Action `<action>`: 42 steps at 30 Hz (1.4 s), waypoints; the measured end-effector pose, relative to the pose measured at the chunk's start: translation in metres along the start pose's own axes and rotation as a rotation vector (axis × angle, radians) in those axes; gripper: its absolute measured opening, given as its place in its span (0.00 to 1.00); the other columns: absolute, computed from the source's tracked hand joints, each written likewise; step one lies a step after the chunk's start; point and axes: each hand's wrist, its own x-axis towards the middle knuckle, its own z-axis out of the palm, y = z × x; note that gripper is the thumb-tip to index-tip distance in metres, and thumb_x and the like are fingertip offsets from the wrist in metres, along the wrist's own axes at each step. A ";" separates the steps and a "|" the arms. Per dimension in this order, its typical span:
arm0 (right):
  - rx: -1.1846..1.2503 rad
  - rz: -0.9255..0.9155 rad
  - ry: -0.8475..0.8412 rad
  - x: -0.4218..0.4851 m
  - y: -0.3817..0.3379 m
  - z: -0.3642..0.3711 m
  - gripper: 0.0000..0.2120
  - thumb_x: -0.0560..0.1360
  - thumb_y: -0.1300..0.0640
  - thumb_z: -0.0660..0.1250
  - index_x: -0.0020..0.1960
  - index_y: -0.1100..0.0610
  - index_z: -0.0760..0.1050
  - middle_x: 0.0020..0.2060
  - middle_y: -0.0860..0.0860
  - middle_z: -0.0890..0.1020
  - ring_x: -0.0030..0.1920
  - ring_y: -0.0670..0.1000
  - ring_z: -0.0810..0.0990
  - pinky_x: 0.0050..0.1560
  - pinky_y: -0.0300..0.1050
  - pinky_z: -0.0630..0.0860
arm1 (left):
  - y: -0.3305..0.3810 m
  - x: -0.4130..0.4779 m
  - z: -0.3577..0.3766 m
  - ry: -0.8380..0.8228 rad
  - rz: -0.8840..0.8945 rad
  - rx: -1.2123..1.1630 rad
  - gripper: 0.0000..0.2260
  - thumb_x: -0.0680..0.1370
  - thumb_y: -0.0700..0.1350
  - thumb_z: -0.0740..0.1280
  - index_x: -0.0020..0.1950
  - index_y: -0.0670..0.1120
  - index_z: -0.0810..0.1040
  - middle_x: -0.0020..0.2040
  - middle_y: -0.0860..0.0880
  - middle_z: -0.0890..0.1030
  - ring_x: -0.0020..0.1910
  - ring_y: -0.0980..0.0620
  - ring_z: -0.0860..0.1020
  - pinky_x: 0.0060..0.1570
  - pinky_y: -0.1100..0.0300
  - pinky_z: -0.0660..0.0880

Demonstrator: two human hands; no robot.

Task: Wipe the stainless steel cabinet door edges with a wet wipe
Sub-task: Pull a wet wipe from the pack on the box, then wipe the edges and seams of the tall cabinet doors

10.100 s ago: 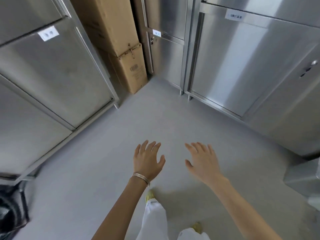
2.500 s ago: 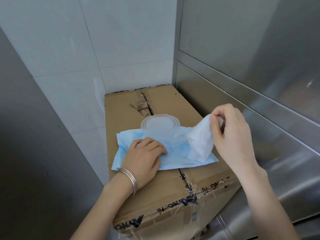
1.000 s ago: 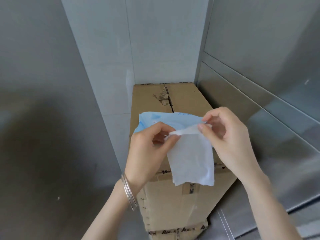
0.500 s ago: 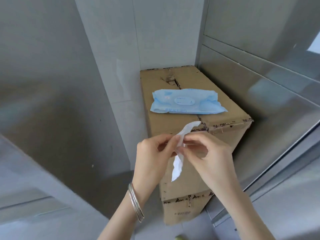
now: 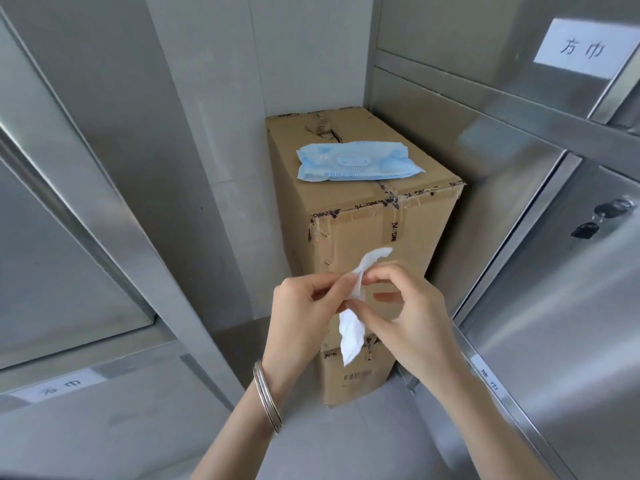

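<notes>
Far left: a stainless steel cabinet (image 5: 114,98), its doors shut, with a handwritten paper label (image 5: 59,388) stuck low on its front. A pale tiled wall (image 5: 214,98) fills the corner beyond it.

Centre, low: the left hand (image 5: 301,317), thin metal bangles (image 5: 266,396) on the wrist, pinches the wet wipe (image 5: 351,336) between thumb and fingertips. The wipe is bunched into a twisted strip. One end sticks up above the fingers and the other hangs below them, clear of any cabinet surface.

Behind the hands: a tall taped cardboard box (image 5: 363,216) stands upright in the corner. A blue wet wipe pack (image 5: 353,161) lies flat on its top, lid closed.

The right hand (image 5: 412,323) meets the left, thumb and forefinger nipping the same wipe, the other fingers curled.

Right: a second cabinet door (image 5: 561,323), shut, with a lock (image 5: 614,206) near its upper edge. A white label (image 5: 585,50) sits on the panel above.
</notes>
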 end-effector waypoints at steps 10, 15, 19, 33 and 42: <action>0.050 0.044 -0.076 -0.031 -0.002 -0.020 0.08 0.72 0.58 0.72 0.40 0.52 0.73 0.40 0.46 0.81 0.39 0.39 0.79 0.38 0.30 0.74 | 0.001 -0.044 0.012 0.014 -0.027 0.045 0.06 0.77 0.45 0.70 0.43 0.50 0.87 0.39 0.53 0.86 0.43 0.49 0.84 0.52 0.48 0.80; 0.123 0.221 -0.199 -0.041 0.010 -0.054 0.10 0.77 0.57 0.63 0.39 0.55 0.67 0.25 0.45 0.67 0.26 0.42 0.63 0.27 0.32 0.61 | -0.015 -0.063 0.004 0.267 -0.021 0.322 0.09 0.76 0.45 0.69 0.36 0.51 0.83 0.32 0.54 0.83 0.39 0.50 0.82 0.44 0.60 0.79; 0.184 0.291 -0.273 -0.049 0.016 -0.069 0.08 0.79 0.57 0.59 0.43 0.58 0.67 0.29 0.44 0.64 0.28 0.42 0.62 0.31 0.31 0.64 | -0.026 -0.080 0.012 0.391 -0.067 0.592 0.05 0.77 0.44 0.67 0.43 0.53 0.78 0.40 0.58 0.80 0.43 0.53 0.79 0.34 0.74 0.64; 0.622 0.322 -0.555 -0.077 0.003 -0.067 0.11 0.74 0.51 0.59 0.38 0.56 0.63 0.37 0.53 0.65 0.41 0.53 0.63 0.44 0.51 0.61 | -0.029 -0.170 0.040 0.082 -0.236 0.040 0.12 0.72 0.47 0.75 0.54 0.49 0.79 0.51 0.55 0.84 0.52 0.58 0.81 0.57 0.55 0.78; 0.121 -0.094 -0.373 -0.104 -0.015 -0.041 0.18 0.72 0.65 0.68 0.55 0.49 0.67 0.55 0.43 0.73 0.56 0.43 0.75 0.51 0.32 0.70 | -0.021 -0.205 0.010 0.479 -0.055 0.307 0.06 0.72 0.40 0.72 0.40 0.51 0.78 0.34 0.60 0.80 0.33 0.61 0.76 0.30 0.72 0.70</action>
